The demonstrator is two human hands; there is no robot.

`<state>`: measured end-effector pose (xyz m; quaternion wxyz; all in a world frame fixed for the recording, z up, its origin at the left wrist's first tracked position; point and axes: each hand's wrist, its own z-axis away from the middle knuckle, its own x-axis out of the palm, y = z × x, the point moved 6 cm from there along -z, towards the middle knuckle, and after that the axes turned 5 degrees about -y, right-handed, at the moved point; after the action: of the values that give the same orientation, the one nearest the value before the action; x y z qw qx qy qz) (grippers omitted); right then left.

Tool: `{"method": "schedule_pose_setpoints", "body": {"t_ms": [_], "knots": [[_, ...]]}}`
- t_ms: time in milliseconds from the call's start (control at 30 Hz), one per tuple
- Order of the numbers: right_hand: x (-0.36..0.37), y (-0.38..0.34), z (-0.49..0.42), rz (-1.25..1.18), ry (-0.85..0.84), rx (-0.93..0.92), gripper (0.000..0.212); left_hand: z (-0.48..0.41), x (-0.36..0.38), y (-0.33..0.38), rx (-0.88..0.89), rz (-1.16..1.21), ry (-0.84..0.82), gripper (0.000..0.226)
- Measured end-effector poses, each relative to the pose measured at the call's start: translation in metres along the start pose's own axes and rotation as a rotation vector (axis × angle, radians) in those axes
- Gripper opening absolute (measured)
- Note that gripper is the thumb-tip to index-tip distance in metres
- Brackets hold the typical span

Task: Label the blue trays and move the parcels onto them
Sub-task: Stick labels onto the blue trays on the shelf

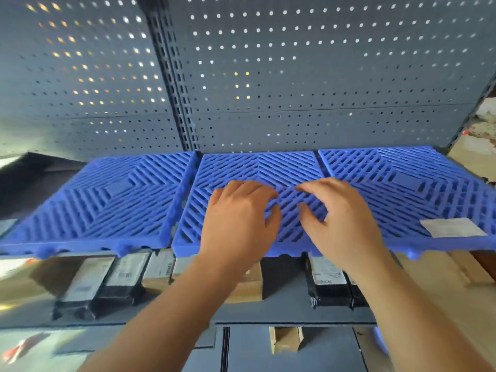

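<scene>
Left hand (239,218) and right hand (341,218) rest on middle blue slatted plastic tray (257,167), fingers loosely bent, grasping nothing; tray likely light, stiff; grip front rim.

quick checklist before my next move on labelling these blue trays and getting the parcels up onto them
1. Right tray labelled: ok, a white label sits at its front right corner.
2. Left tray labelled: not ok, no label shows.
3. Middle tray labelled: cannot tell, the hands cover part of it.
4. Hands free: ok, the left hand and right hand rest on the middle tray, with nothing visible in either.
5. Tray tops free for parcels: ok.
6. Parcels moved: not ok, they stand on the lower shelf.
</scene>
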<state>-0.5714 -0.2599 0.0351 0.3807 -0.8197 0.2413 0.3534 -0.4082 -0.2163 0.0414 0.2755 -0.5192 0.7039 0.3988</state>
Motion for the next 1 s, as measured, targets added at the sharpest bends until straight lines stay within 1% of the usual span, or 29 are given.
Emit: {"method": "schedule_pose_setpoints", "body": {"t_ms": [167, 300, 567, 733, 867, 1000], "knots": [[0.053, -0.082, -0.026, -0.038, -0.058, -0.079, 0.031, 0.022, -0.051, -0.081, -0.086, -0.034, 0.035, 0.024], [0.098, -0.148, -0.041, -0.055, -0.099, -0.114, 0.033, 0.045, -0.092, -0.15, -0.14, -0.079, 0.052, 0.023], [0.188, -0.268, -0.065, -0.112, -0.199, -0.206, 0.038, 0.096, -0.158, -0.273, -0.268, -0.129, 0.074, 0.028], [0.233, -0.325, -0.076, -0.105, -0.277, -0.263, 0.038, 0.123, -0.187, -0.331, -0.335, -0.134, 0.083, 0.026], [0.261, -0.362, -0.083, -0.085, -0.337, -0.33, 0.034, 0.144, -0.201, -0.374, -0.44, -0.177, 0.083, 0.023], [0.289, -0.397, -0.093, -0.049, -0.412, -0.381, 0.036, 0.163, -0.211, -0.411, -0.534, -0.202, 0.074, 0.021]]}}
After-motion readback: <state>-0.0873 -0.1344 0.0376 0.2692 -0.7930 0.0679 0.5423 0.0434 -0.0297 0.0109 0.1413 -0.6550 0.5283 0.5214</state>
